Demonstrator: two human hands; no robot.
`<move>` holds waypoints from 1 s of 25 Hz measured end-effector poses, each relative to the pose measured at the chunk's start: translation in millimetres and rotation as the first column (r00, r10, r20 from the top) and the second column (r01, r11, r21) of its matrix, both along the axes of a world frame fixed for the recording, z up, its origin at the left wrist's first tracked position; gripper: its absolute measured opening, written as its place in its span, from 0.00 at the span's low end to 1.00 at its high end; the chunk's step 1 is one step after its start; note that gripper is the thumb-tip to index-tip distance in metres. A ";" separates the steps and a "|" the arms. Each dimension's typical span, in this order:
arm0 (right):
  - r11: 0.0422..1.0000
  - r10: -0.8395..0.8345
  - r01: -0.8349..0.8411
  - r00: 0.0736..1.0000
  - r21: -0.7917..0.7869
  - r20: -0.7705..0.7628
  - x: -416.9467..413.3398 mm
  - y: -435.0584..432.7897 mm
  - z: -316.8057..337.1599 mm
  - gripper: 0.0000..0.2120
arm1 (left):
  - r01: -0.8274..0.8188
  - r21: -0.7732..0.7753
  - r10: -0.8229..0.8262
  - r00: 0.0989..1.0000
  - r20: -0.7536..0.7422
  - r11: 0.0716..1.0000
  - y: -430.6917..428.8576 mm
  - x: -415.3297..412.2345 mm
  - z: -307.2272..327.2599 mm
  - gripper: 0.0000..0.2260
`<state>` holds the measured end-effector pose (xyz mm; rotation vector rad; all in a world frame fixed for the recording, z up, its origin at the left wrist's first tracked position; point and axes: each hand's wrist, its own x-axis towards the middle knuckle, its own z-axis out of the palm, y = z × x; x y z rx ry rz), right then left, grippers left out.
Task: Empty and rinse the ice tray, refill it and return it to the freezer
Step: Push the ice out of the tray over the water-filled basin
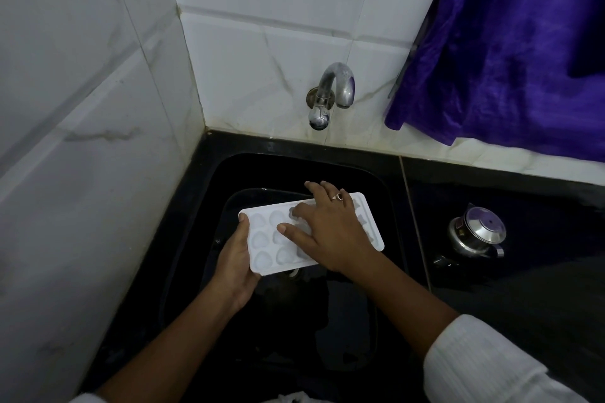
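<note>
Clamped the ice tray [262, 239] by its short end in the left grip [234, 271], thumb on the rim, over the sink [229, 180]. Had the right grip [330, 232] splayed flat across the cells, holding nothing. Probably worth holding it level and rubbing every cell, with the tap [330, 95] just beyond the right grip.

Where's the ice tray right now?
Head view, lower centre: the ice tray is held over the black sink, below the tap, with the left hand gripping its left end and the right hand resting on top.
</note>
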<state>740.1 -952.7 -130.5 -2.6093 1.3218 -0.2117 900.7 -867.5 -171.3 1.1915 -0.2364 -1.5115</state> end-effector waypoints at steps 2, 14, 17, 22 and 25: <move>1.000 -0.001 0.001 1.000 0.016 0.020 0.7 0.9 0.5 0.29 | 0.003 0.004 -0.003 1.000 -0.002 1.000 0.1 0.1 0.4 0.29; 1.000 -0.015 0.013 0.999 0.026 0.052 1.1 -0.1 2.8 0.29 | -0.011 -0.003 0.011 1.000 -0.004 1.000 -2.7 -1.5 -3.0 0.30; 0.999 0.009 -0.013 0.998 0.051 0.066 -2.4 -0.1 3.0 0.29 | -0.014 -0.008 0.014 1.000 -0.011 1.000 -2.7 1.2 -5.8 0.30; 1.000 -0.016 0.015 0.999 0.023 0.051 1.3 -1.1 5.5 0.27 | -0.009 -0.001 0.009 1.000 -0.005 1.000 -4.5 0.1 -10.5 0.31; 0.998 0.007 -0.011 0.998 0.067 0.070 1.4 0.1 5.1 0.27 | -0.011 0.003 0.011 1.000 -0.005 1.000 -3.7 0.9 -8.6 0.31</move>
